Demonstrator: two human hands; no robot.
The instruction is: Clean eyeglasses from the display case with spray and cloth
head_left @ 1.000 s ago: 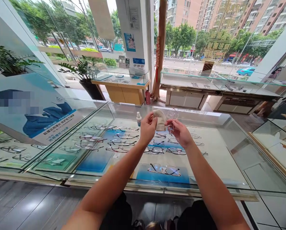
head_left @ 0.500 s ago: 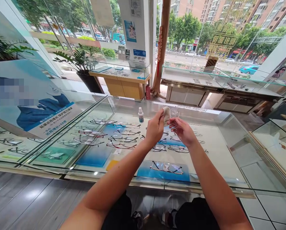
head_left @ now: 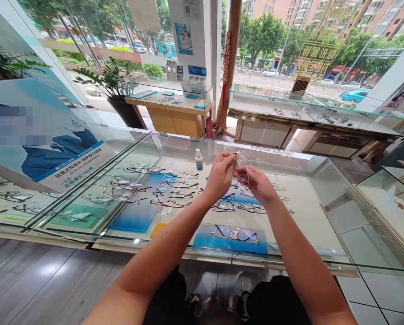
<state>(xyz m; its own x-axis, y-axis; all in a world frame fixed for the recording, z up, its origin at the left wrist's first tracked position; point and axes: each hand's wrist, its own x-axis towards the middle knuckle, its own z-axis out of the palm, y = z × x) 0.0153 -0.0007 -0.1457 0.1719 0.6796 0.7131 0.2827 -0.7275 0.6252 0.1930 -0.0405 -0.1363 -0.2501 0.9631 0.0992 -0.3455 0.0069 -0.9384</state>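
My left hand (head_left: 221,174) is closed round a pale cloth (head_left: 236,158), its fingertips close to the upper part of a pair of clear glasses (head_left: 243,160). These glasses are pinched in the fingers of my right hand (head_left: 258,184), just right of the cloth. Both hands are above the glass-topped display case. A small white bottle (head_left: 198,160) stands upright on the glass, left of and beyond my left hand. Below the hands, several pairs of glasses (head_left: 173,194) lie in rows inside the case.
Near the front of the glass display case (head_left: 310,212), one pair of glasses (head_left: 235,234) lies over a blue card. A large poster (head_left: 46,135) leans at the left. More display counters (head_left: 263,119) and a potted plant (head_left: 115,85) are beyond, by the windows.
The cloth has moved lower and shows less, now bunched near the glasses. My left hand has turned slightly, and its fingers reach further right.
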